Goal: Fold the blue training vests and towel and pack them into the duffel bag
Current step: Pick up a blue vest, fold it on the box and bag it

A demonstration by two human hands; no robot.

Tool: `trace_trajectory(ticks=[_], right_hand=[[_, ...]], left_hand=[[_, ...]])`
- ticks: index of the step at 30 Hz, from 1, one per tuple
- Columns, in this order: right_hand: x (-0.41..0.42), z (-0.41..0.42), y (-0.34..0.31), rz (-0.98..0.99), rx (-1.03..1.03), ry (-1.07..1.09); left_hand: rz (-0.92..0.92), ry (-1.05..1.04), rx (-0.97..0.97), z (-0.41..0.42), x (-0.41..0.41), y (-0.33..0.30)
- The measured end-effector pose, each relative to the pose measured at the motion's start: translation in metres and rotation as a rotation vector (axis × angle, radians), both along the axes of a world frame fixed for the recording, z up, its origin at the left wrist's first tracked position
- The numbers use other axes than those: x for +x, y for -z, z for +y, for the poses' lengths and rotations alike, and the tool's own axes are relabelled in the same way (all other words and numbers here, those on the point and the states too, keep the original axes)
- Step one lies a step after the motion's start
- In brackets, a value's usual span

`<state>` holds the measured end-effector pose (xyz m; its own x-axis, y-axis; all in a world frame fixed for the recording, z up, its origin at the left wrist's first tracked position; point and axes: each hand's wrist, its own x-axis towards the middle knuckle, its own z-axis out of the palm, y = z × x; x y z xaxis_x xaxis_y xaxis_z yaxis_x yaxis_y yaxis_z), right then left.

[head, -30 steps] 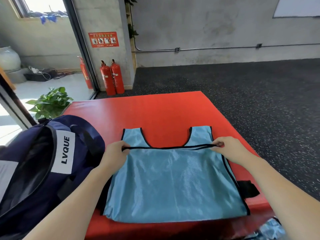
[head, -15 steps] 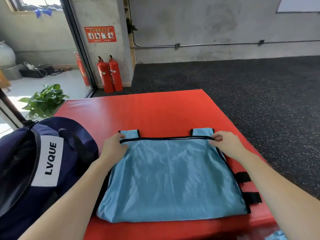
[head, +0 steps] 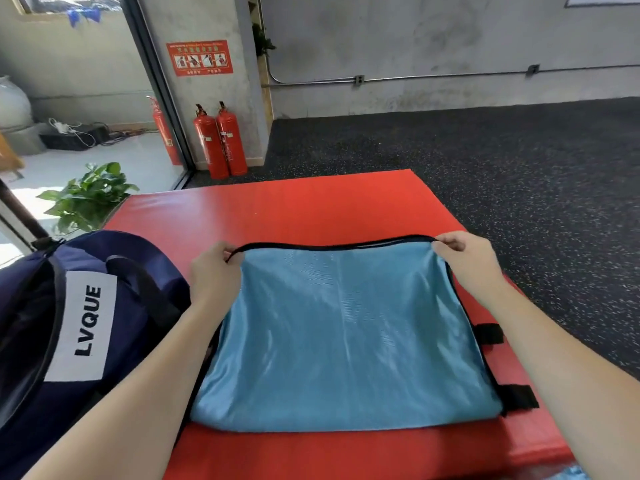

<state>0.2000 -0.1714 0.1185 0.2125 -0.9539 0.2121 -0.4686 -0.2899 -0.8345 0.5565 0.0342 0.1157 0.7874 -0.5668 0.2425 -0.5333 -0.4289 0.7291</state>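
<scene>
- Since the earlier frames, both hands have carried the vest's black-trimmed hem further away from the person, so the shoulder straps that showed beyond it are now covered.
- Nearest, at the bottom right corner, a scrap of pale blue fabric [head: 571,474] peeks in below the mat edge; whether it is another vest or the towel cannot be told.
- On the red mat [head: 311,206] the blue vest [head: 343,337] lies doubled, its folded edge toward the person and two black tabs [head: 488,333] sticking out on the right side.
- At the far edge, the left hand [head: 214,271] pinches the hem's left corner and the right hand [head: 465,256] pinches its right corner, fingers curled round the trim.
- To the left, touching the vest's side, stands the navy duffel bag [head: 86,320], its mouth open toward the left edge of the view.
- Judged from this, the first fold of this vest is just closing; packing has not begun.
- Next, the hem probably needs laying flat and square, then a further fold across to make a bundle narrow enough for the bag.
- Beyond the mat are dark speckled floor, a potted plant [head: 86,195] and red fire extinguishers [head: 220,140] by the wall.
</scene>
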Motion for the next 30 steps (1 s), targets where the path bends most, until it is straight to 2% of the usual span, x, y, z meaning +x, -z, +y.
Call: trace_trajectory(ticks=[5,12,15,18,21,23,25,26,30], right_hand=[[0.003,0.002,0.018,0.320,0.084,-0.008],[0.001,0.000,0.018,0.247,0.025,0.011],[0.002,-0.003,0.012,0.160,-0.003,0.023],[0.007,-0.008,0.009,0.160,0.011,0.026],[0.013,0.001,0.012,0.268,0.031,0.016],[0.021,0.019,0.011,0.369,-0.049,0.002],[0.033,0.045,0.009,0.450,-0.118,-0.075],[0.040,0.062,0.009,0.487,-0.140,-0.143],[0.057,0.136,0.020,0.541,-0.209,-0.362]], left_hand=[[0.076,0.020,0.150,-0.004,0.003,0.026],[-0.009,-0.041,0.187,0.003,0.007,0.026],[-0.048,-0.070,0.127,-0.001,0.005,0.013],[-0.074,-0.035,0.095,-0.008,0.005,0.008],[-0.085,0.017,0.236,-0.005,0.000,0.015],[-0.253,0.011,0.397,-0.001,-0.014,0.017],[-0.395,0.061,0.405,0.001,-0.040,0.016],[-0.410,0.114,0.365,0.003,-0.056,0.015],[-0.220,0.420,0.268,0.020,-0.130,0.027]])
